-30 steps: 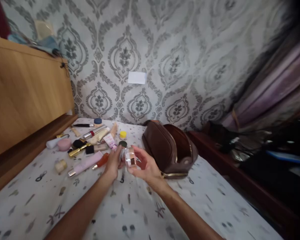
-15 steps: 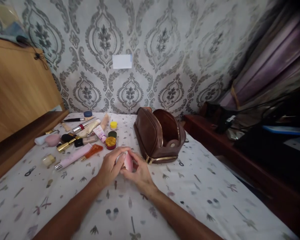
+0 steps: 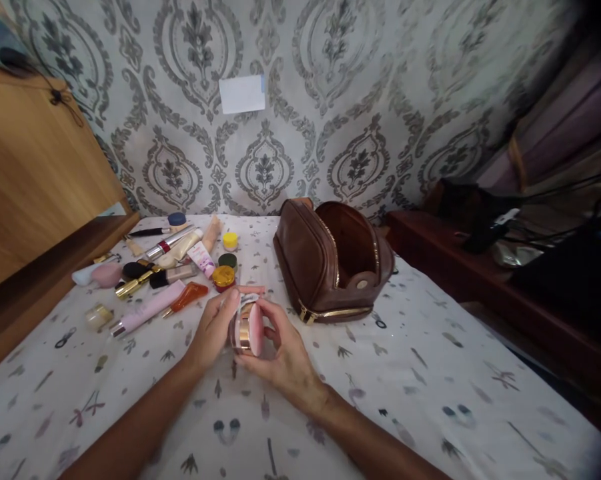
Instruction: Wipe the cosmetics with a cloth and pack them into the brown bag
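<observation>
Cloth (image 3: 250,427), white, printed with leaves and small motifs. Bearings from near edge; twelve straight ahead.

One o'clock: brown bag (image 3: 305,260), standing, main opening unzipped.

Between eleven and twelve: peach tube (image 3: 211,233); yellow-lidded jar (image 3: 230,241); dark green jar (image 3: 227,261); gold-lidded jar (image 3: 224,277), just beside the green.

Eleven: blue-lidded jar (image 3: 177,219); black brush (image 3: 147,233); silver tube (image 3: 159,251), red band; cream tube (image 3: 188,245); printed white tube (image 3: 201,259); black-capped bottle (image 3: 180,274); orange bottle (image 3: 189,297), flat.

Between ten and eleven: gold-handled brush (image 3: 130,287); lilac tube (image 3: 150,307), silver end toward ten; rounded pink item (image 3: 106,275), against a pale tube (image 3: 83,274).

Ten: squat pale jar (image 3: 99,317).
</observation>
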The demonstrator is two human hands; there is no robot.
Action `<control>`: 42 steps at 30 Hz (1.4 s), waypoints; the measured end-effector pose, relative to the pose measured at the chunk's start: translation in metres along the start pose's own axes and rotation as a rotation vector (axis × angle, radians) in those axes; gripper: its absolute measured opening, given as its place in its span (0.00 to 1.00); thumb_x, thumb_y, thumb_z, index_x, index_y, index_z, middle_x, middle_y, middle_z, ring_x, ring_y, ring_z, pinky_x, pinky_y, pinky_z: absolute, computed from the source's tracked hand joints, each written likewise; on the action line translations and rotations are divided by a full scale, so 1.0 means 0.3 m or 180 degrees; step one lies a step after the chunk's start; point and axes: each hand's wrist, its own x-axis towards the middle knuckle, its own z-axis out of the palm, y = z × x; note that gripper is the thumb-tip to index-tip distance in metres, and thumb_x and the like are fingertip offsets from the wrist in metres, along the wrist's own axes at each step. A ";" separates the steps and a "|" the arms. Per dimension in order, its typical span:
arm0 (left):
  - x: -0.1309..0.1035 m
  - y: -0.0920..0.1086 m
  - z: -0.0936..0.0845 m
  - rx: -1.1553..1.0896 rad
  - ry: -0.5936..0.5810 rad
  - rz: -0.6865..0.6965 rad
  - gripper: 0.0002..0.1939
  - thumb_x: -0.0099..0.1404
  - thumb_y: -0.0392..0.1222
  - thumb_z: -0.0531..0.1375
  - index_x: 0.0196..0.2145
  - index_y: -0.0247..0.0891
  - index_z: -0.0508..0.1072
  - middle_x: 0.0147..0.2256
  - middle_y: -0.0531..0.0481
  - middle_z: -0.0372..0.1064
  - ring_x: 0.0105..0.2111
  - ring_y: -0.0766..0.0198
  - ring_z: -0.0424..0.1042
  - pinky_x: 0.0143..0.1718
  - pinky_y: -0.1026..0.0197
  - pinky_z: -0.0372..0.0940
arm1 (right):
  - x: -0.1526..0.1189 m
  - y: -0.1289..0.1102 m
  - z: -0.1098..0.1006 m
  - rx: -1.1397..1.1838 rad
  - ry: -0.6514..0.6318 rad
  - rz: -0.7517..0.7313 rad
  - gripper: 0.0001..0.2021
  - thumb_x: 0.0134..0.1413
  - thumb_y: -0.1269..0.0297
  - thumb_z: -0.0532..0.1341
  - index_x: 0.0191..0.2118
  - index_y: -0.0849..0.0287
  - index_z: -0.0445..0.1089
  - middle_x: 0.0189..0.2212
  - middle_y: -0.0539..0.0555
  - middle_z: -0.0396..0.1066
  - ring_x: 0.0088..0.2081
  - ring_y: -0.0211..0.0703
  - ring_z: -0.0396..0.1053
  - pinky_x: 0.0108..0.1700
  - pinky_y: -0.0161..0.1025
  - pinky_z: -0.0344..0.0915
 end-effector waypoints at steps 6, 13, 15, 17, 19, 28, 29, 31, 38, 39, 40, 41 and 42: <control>0.014 -0.010 -0.003 -0.0190 0.0234 0.0011 0.23 0.67 0.59 0.54 0.44 0.40 0.79 0.41 0.45 0.78 0.39 0.56 0.76 0.40 0.59 0.69 | 0.027 -0.034 0.004 0.1290 0.0167 0.0540 0.27 0.37 0.58 0.76 0.46 0.51 0.69 0.47 0.55 0.73 0.50 0.51 0.70 0.51 0.48 0.69; 0.027 -0.049 -0.017 0.0159 0.0333 0.0140 0.23 0.69 0.58 0.53 0.49 0.40 0.76 0.46 0.46 0.76 0.46 0.56 0.73 0.49 0.59 0.66 | 0.043 -0.055 -0.025 0.2401 -0.0072 0.1349 0.17 0.49 0.49 0.69 0.41 0.54 0.76 0.48 0.55 0.75 0.51 0.51 0.70 0.54 0.51 0.69; 0.027 -0.054 -0.016 0.0241 0.0217 0.0185 0.23 0.69 0.57 0.53 0.50 0.40 0.75 0.48 0.47 0.76 0.47 0.57 0.73 0.49 0.60 0.65 | 0.045 -0.051 -0.030 0.2549 -0.0086 0.1499 0.17 0.50 0.49 0.69 0.42 0.54 0.77 0.49 0.54 0.75 0.52 0.50 0.70 0.55 0.50 0.68; 0.026 -0.055 -0.011 0.0234 0.0278 0.0147 0.23 0.69 0.57 0.52 0.50 0.40 0.75 0.48 0.46 0.76 0.48 0.57 0.73 0.50 0.60 0.65 | 0.046 -0.042 -0.035 0.2646 -0.0081 0.1607 0.19 0.50 0.48 0.69 0.44 0.53 0.77 0.50 0.54 0.75 0.52 0.50 0.71 0.56 0.51 0.68; 0.025 -0.052 -0.003 0.0236 0.0360 0.0120 0.24 0.70 0.58 0.52 0.49 0.39 0.76 0.49 0.46 0.75 0.49 0.56 0.72 0.52 0.60 0.64 | 0.046 -0.032 -0.040 0.2661 -0.0095 0.1671 0.20 0.50 0.46 0.68 0.46 0.53 0.76 0.50 0.54 0.75 0.51 0.50 0.72 0.57 0.52 0.67; -0.001 -0.033 -0.007 0.1263 0.0599 0.0886 0.22 0.73 0.50 0.47 0.56 0.37 0.71 0.55 0.43 0.71 0.57 0.55 0.68 0.58 0.54 0.61 | 0.045 -0.036 -0.031 0.2712 -0.0061 0.1684 0.18 0.48 0.50 0.70 0.44 0.51 0.76 0.50 0.52 0.74 0.48 0.45 0.71 0.48 0.41 0.70; -0.008 -0.033 -0.007 0.1592 0.0520 0.1197 0.22 0.73 0.47 0.47 0.58 0.38 0.68 0.57 0.43 0.69 0.59 0.55 0.66 0.60 0.54 0.59 | 0.045 -0.042 -0.027 0.2725 -0.0066 0.1634 0.18 0.46 0.51 0.71 0.43 0.51 0.76 0.48 0.51 0.75 0.47 0.44 0.71 0.47 0.40 0.70; -0.019 -0.039 -0.004 0.2232 0.0174 0.1832 0.23 0.73 0.43 0.49 0.63 0.40 0.62 0.61 0.43 0.65 0.62 0.56 0.61 0.63 0.52 0.56 | 0.043 -0.051 -0.020 0.2780 -0.0080 0.1582 0.17 0.44 0.54 0.73 0.40 0.52 0.76 0.44 0.50 0.76 0.44 0.42 0.71 0.47 0.39 0.69; -0.022 -0.044 0.002 0.2882 -0.0086 0.2422 0.25 0.73 0.38 0.48 0.66 0.41 0.54 0.63 0.41 0.61 0.64 0.56 0.59 0.61 0.52 0.60 | 0.043 -0.061 -0.013 0.3083 -0.0072 0.1564 0.12 0.44 0.59 0.74 0.35 0.54 0.75 0.37 0.47 0.75 0.38 0.35 0.70 0.44 0.35 0.68; -0.023 -0.036 0.000 0.2855 -0.0017 0.2449 0.24 0.73 0.39 0.47 0.65 0.41 0.56 0.62 0.40 0.61 0.62 0.56 0.61 0.60 0.52 0.61 | 0.043 -0.061 -0.013 0.3025 -0.0100 0.1532 0.14 0.44 0.58 0.74 0.38 0.52 0.75 0.40 0.47 0.75 0.39 0.36 0.70 0.44 0.35 0.68; -0.026 -0.026 -0.002 0.2831 0.0058 0.2485 0.23 0.73 0.40 0.47 0.65 0.40 0.57 0.61 0.39 0.61 0.60 0.56 0.62 0.59 0.52 0.62 | 0.042 -0.062 -0.012 0.2912 -0.0134 0.1494 0.17 0.44 0.58 0.74 0.42 0.51 0.75 0.42 0.48 0.74 0.41 0.37 0.70 0.45 0.37 0.68; -0.030 -0.017 -0.002 0.2823 0.0109 0.2530 0.23 0.74 0.42 0.46 0.64 0.39 0.59 0.61 0.39 0.61 0.59 0.55 0.63 0.57 0.52 0.62 | 0.041 -0.064 -0.011 0.2747 -0.0194 0.1436 0.20 0.44 0.59 0.74 0.45 0.49 0.74 0.45 0.48 0.73 0.43 0.39 0.70 0.47 0.38 0.67; -0.035 -0.009 -0.001 0.2834 0.0120 0.2589 0.23 0.74 0.44 0.46 0.63 0.38 0.60 0.60 0.38 0.60 0.57 0.54 0.63 0.56 0.52 0.63 | 0.039 -0.065 -0.010 0.2556 -0.0284 0.1358 0.23 0.43 0.60 0.74 0.48 0.48 0.73 0.48 0.49 0.72 0.45 0.40 0.70 0.49 0.39 0.66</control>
